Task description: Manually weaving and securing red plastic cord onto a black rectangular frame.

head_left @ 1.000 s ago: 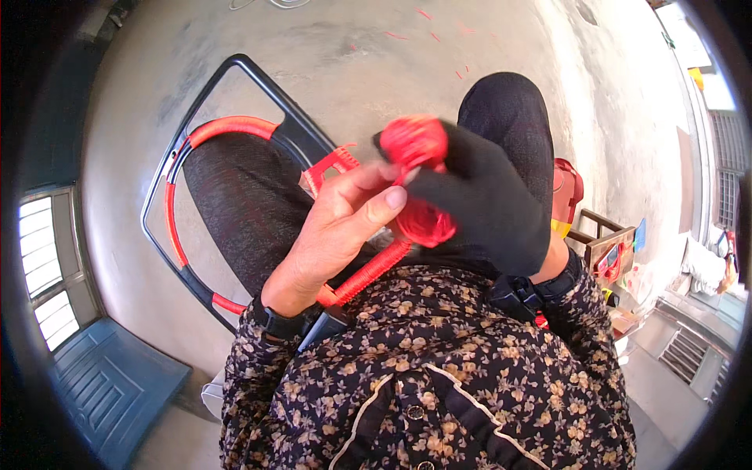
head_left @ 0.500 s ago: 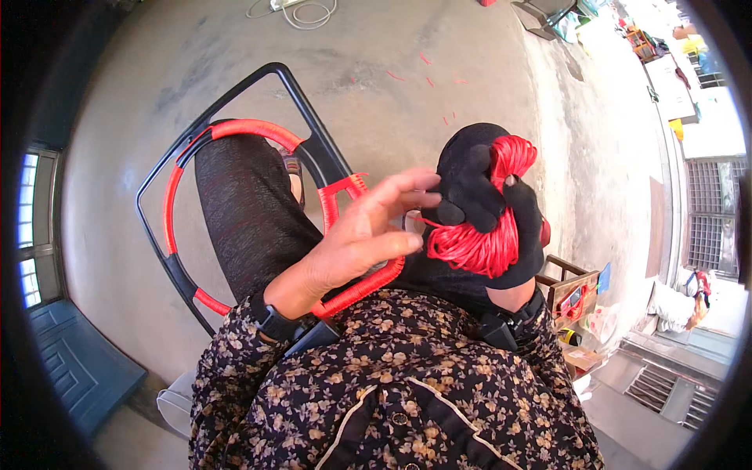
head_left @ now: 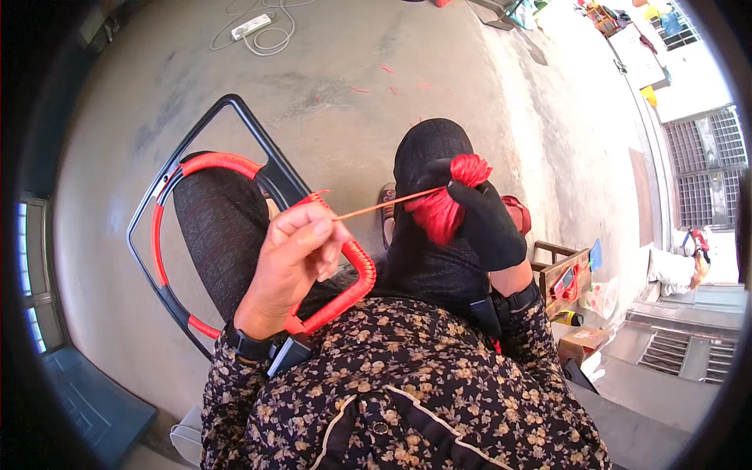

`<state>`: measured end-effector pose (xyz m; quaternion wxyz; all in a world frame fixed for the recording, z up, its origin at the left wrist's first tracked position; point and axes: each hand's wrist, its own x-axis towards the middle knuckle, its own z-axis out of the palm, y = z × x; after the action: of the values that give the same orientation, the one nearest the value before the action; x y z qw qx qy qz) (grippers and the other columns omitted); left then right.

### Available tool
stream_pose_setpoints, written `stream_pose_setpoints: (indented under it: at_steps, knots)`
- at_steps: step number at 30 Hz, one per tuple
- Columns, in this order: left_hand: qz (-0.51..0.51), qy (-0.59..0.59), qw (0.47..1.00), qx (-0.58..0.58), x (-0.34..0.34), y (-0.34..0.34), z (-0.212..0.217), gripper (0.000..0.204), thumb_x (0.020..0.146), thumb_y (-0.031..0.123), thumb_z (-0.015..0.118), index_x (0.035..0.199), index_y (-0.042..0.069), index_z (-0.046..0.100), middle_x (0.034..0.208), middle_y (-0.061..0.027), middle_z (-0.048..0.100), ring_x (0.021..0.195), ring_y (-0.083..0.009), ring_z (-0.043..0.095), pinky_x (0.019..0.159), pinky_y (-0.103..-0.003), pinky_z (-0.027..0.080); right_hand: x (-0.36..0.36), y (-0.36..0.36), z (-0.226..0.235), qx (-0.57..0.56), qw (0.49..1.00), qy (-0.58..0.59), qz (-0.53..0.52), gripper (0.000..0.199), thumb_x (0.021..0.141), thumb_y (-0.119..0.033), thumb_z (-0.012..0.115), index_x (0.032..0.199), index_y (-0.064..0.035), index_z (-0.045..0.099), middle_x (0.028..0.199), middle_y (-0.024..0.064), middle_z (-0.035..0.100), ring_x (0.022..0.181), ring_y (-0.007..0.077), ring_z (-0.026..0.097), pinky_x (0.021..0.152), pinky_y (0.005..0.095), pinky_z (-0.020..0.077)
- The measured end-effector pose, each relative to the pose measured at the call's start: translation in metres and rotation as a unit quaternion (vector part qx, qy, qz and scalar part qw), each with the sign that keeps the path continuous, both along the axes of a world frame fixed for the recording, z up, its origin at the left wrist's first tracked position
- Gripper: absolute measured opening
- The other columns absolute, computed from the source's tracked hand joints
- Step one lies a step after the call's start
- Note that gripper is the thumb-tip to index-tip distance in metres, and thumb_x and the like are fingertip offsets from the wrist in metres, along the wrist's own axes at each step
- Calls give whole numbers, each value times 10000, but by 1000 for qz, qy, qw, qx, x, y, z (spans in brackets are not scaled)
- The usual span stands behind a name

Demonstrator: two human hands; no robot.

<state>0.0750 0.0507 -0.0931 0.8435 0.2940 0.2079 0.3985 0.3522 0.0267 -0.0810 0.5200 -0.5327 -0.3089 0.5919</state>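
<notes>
My bare left hand [head_left: 291, 258] pinches a strand of red cord [head_left: 384, 206] between thumb and fingers. The strand runs taut to the right, into a looped bundle of red cord [head_left: 440, 215]. My right hand [head_left: 495, 227], in a black glove, is closed around that bundle above my right thigh. Across my left leg lies a black tubular frame [head_left: 286, 182] with rounded corners. Red cord wraps several stretches of it, including the squared loop [head_left: 360, 274] beside my left hand. A short loose cord end sticks up near my left fingertips.
Small red cord scraps [head_left: 360, 90] lie on the concrete floor. Farther off is a white power strip [head_left: 251, 27] with a coiled cable. To my right stand a wooden stool [head_left: 568, 274] holding small items and a cardboard box [head_left: 583, 342].
My left hand, open before, has closed on a strand and drawn it leftward out of the bundle. My right hand has moved slightly left with the bundle. The view has shifted.
</notes>
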Motion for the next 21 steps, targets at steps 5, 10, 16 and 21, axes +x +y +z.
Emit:
stream_pose_setpoints:
  at_steps: [5,10,16,21]
  knots:
    - [58,-81,995,1,-16,5,1,271,922,226,544,734,31,539,620,-15,479,502,-82,424,407,-207,338,-2,-11,13,30,975,174,-136,316,891,-170,563,1150,9,540,1057,117,623,975,212,609,849,357,501]
    - [83,-98,991,36,-20,10,-9,289,914,263,521,716,52,521,840,-106,564,687,-196,535,479,-239,426,25,-23,-5,-5,981,83,-177,305,899,-199,572,1123,5,544,1036,128,621,937,220,614,800,354,519]
    - [57,-208,975,-57,-16,11,0,325,916,279,504,651,104,432,722,-101,553,628,-192,528,461,-270,453,47,-35,-17,-11,968,110,-223,241,877,-144,610,1062,6,576,929,96,631,789,214,617,717,319,520]
    - [-9,-144,988,-59,-17,10,-5,348,922,244,507,633,107,370,523,-30,407,463,-108,351,366,-232,331,58,-36,-10,24,955,211,-206,199,905,-223,591,950,-31,560,832,77,592,741,225,592,698,335,500]
